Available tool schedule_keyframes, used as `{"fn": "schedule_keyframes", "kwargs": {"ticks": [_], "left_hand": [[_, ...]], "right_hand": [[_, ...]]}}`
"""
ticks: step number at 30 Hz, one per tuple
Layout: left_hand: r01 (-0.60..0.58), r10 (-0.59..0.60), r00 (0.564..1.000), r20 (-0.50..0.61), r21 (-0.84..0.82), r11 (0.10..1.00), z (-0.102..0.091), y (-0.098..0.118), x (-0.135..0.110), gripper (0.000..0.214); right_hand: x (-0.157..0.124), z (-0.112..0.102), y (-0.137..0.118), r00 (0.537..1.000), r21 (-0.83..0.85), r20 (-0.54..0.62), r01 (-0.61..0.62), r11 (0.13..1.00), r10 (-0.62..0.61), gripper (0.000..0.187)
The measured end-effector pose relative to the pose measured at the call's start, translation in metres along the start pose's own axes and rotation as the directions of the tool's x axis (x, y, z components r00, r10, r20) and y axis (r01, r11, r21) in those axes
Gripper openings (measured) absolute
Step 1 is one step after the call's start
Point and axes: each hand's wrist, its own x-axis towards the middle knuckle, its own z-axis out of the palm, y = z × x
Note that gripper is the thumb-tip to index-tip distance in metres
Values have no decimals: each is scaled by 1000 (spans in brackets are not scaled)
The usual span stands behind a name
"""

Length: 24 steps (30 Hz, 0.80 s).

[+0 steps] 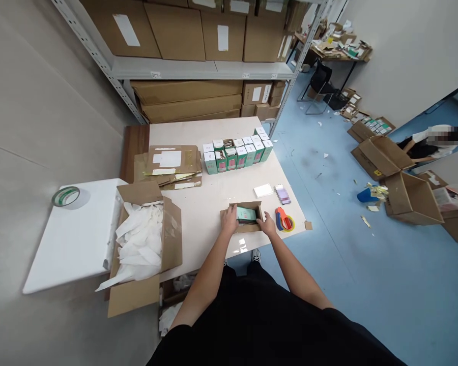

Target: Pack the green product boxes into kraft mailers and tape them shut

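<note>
A small open cardboard box (247, 229) sits near the front edge of the table, with a green box (246, 214) inside it. My left hand (229, 220) grips the left end of the cardboard box, its fingers reaching in against the green box. At the right end, my right hand (267, 224) holds the wall, fingertips over the rim and thumb apart. Just right of it lie an orange-red and blue tape dispenser (283, 217) and a yellow tape roll (293, 224). Behind are a white card-like piece (263, 190) and a purple item (282, 194), partly blurred.
Green-and-white boxes (238, 152) stand in rows at the table's back. Flattened cardboard (171, 161) lies left of them. An open carton of white paper (141, 239) stands left, beside a white surface with a tape roll (65, 196). Shelving (202, 70) rises behind; a person (435, 142) bends at far right.
</note>
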Motion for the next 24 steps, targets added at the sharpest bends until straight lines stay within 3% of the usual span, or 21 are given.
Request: {"fn": "schedule_keyframes", "kwargs": {"ticks": [6, 12, 17, 24], "left_hand": [[6, -5, 1000, -4, 47, 999, -23, 1, 9, 66], [48, -48, 999, -6, 84, 995, -27, 9, 8, 75], [1, -4, 1000, 23, 139, 990, -20, 19, 17, 85], [-7, -10, 995, 98, 170, 985, -27, 25, 18, 74]], "right_hand": [[15, -8, 16, 999, -67, 50, -13, 998, 17, 41], [28, -17, 28, 985, 48, 162, 49, 998, -56, 34], [36, -27, 34, 970, 79, 229, 65, 995, -81, 31], [41, -38, 38, 963, 196, 257, 31, 980, -82, 38]]}}
